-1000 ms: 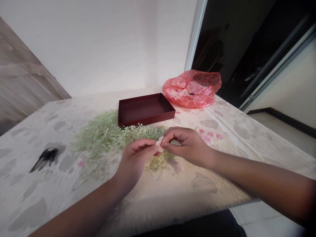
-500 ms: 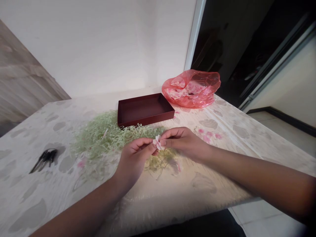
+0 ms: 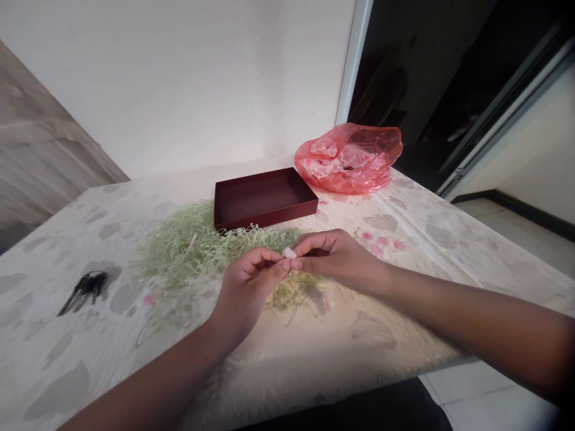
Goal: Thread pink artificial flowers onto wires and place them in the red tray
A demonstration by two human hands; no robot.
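A small pale artificial flower is pinched between the fingertips of both hands, and only its top shows above the thumbs. My left hand is closed on it from the left, thumb against forefinger. From the right, my right hand grips it the same way, so the two thumbs meet. Beneath and behind the hands spreads a loose heap of pale green shredded paper. Just beyond that heap sits a shallow dark maroon box, its top uncovered.
A red plastic bag with pink-and-white flowers inside lies at the back right. Several pink flowers or petals are right of the hands. Keys lie at the left on the patterned tablecloth. A wall stands behind.
The flower has been turned or squeezed between the fingers, and less of its petals shows now. My thumbs have come closer together. Box, bag and keys stay put.
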